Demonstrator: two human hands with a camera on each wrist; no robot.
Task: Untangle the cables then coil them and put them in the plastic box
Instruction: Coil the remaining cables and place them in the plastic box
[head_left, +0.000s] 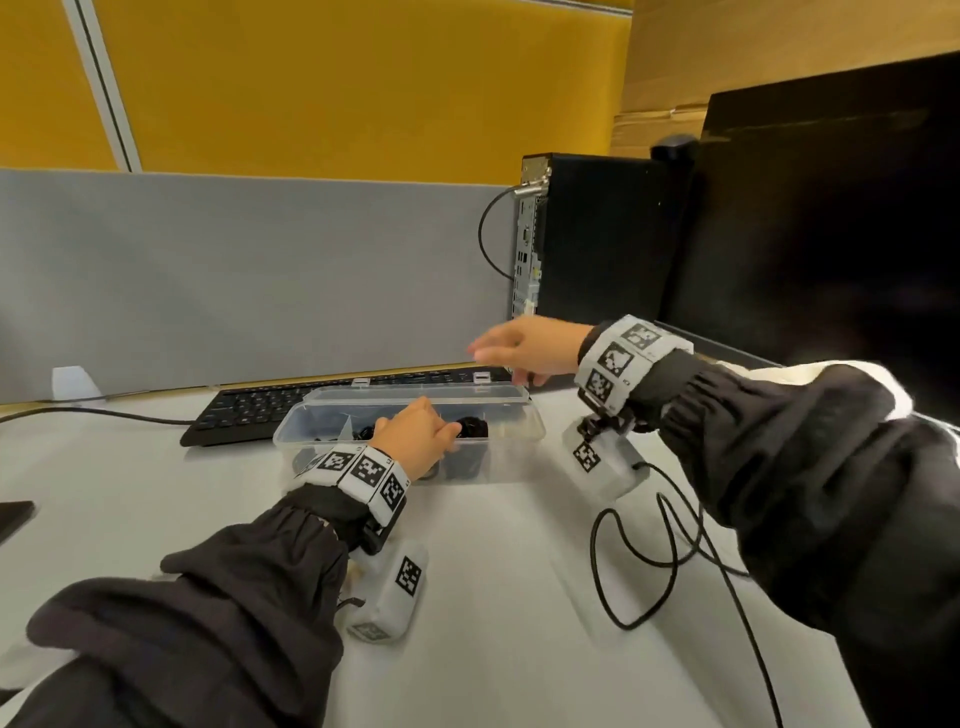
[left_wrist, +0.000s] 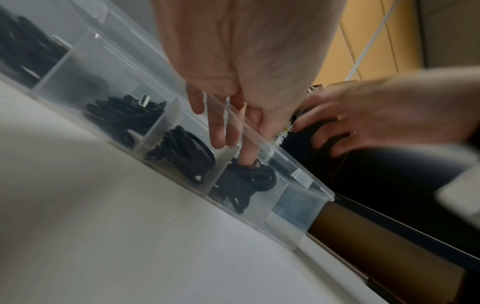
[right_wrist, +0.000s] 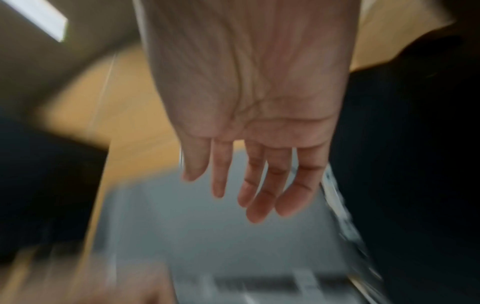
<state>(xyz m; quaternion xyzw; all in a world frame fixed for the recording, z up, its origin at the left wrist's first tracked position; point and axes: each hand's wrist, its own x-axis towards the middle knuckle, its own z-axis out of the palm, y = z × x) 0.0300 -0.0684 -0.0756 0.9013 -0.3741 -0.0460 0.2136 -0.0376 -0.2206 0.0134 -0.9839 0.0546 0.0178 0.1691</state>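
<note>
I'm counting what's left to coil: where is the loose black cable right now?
In the head view, the loose black cable lies uncoiled on the white desk, right of the plastic box, under the right forearm.

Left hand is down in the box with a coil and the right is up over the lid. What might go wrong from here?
1. The coil under the left hand's fingers looks loose; it may spring open once released.
2. The right hand hovers open above the lid; closing now could catch the left hand in the plastic box.
3. A loose cable lies on the desk and may snag a sleeve.
</note>
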